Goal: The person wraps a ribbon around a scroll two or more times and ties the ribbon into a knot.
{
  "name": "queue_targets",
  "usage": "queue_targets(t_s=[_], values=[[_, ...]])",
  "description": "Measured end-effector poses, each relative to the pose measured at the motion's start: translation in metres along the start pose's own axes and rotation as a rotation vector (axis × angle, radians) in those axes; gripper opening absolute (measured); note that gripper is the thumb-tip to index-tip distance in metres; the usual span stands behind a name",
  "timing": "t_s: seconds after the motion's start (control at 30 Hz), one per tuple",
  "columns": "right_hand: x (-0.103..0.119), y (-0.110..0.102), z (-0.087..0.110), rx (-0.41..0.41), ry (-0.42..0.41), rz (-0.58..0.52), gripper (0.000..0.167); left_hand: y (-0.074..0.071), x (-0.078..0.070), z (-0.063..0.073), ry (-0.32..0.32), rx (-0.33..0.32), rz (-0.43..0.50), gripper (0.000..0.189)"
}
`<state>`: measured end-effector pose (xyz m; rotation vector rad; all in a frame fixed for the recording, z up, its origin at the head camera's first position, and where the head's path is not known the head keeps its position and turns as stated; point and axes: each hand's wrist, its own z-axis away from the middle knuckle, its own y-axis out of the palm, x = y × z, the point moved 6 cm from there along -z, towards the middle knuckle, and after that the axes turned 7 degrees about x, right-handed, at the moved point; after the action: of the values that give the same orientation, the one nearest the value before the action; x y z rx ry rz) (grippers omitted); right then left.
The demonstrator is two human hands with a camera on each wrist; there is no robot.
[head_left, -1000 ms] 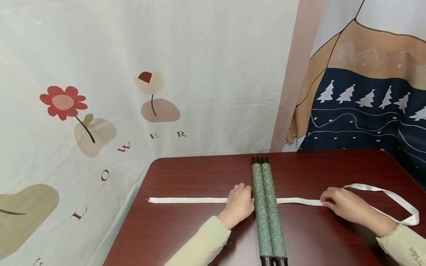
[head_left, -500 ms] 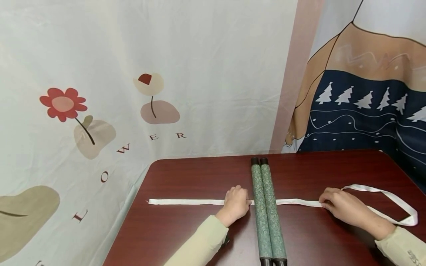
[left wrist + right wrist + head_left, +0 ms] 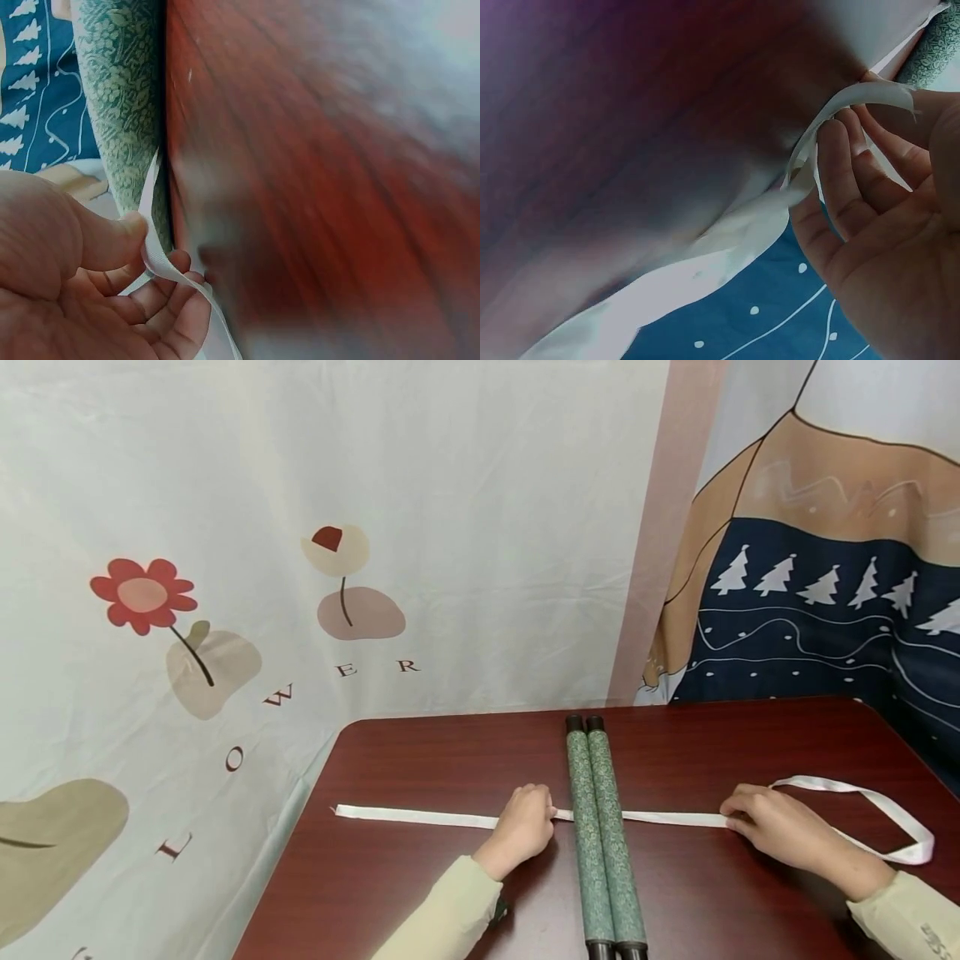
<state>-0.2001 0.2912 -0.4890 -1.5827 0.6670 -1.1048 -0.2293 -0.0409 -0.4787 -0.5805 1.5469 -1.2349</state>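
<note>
Two green patterned scroll-like rolls (image 3: 598,835) with black end caps lie side by side on the table. A white ribbon (image 3: 416,816) runs crosswise beneath them and comes out on both sides. Just left of the rolls, my left hand (image 3: 522,825) pinches the ribbon between thumb and fingers, as the left wrist view shows. On the right, my right hand (image 3: 780,827) pinches the ribbon too, its thumb and fingertips together. Beyond that hand the ribbon loops out over the table. A frayed ribbon end (image 3: 900,97) shows by the thumb in the right wrist view.
The dark red table (image 3: 420,760) has rounded far corners. A pale curtain (image 3: 487,527) printed with flowers and letters hangs behind it, and a navy cloth with white trees (image 3: 802,627) hangs at the right. A small dark object shows under the left sleeve.
My left hand has shifted slightly left, away from the rolls, and the ribbon's left stretch now slants. My right hand stays nearly in place, with the ribbon beside it pulled straighter.
</note>
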Motion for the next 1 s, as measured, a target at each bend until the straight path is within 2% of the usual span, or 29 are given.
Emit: queue_targets(t_s=[0.2,0.5,0.77,1.0], values=[[-0.003,-0.001,0.003,0.005,0.007,-0.022,0.017,-0.005,0.016,0.009,-0.033,-0.007,0.111,0.026],[-0.008,-0.004,0.005,0.017,0.034,0.0,0.027,-0.013,0.031,0.018,-0.06,-0.027,0.169,0.027],[-0.014,-0.005,0.005,0.063,0.098,-0.019,0.027,-0.026,0.042,0.022,-0.086,-0.074,0.242,0.028],[-0.016,-0.007,0.007,0.057,0.088,-0.011,0.026,-0.031,0.053,0.028,-0.136,-0.12,0.345,0.023]])
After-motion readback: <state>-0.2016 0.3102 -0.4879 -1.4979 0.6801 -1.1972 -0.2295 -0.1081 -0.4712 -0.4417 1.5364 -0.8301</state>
